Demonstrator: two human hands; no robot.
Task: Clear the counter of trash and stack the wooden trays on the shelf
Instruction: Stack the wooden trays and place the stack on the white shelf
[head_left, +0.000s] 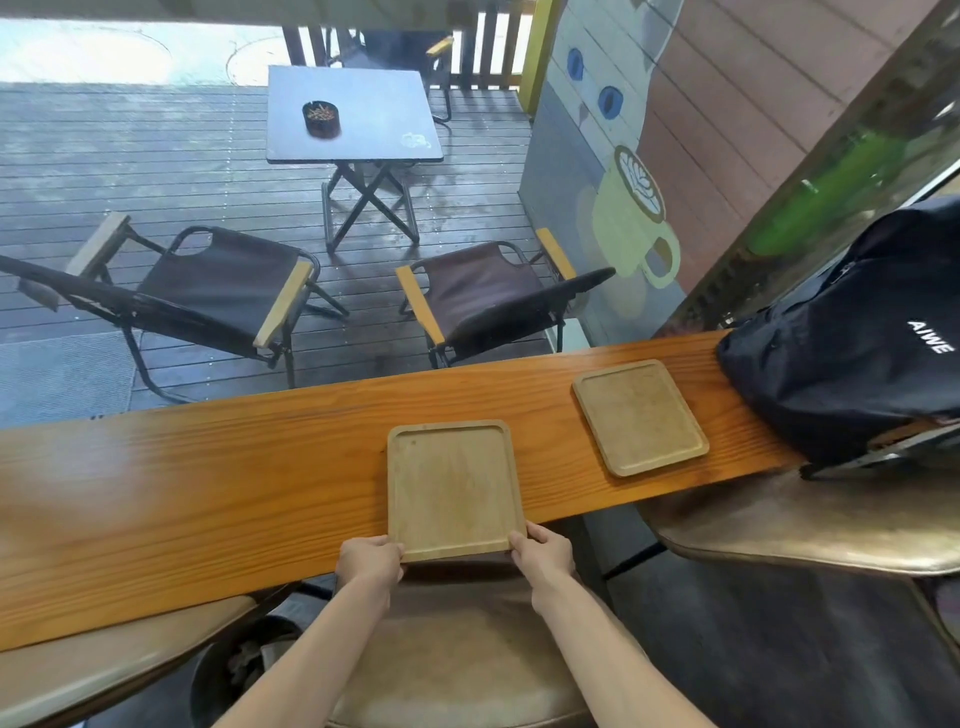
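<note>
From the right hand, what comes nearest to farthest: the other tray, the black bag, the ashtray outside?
Starting from the right hand, which grips the near tray:
1. Other tray, lying on the counter just up and to the right.
2. Black bag, at the counter's far right end.
3. Ashtray, on the table out on the deck.

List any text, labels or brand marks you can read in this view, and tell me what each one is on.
"AIWE": white capitals on the black bag at the right end of the counter.
A pale mark on the near right corner of the outdoor table: too blurred to read.
Wall mural of a cat and coffee cup: picture only, no words.
The two wooden trays: no markings visible.
</note>
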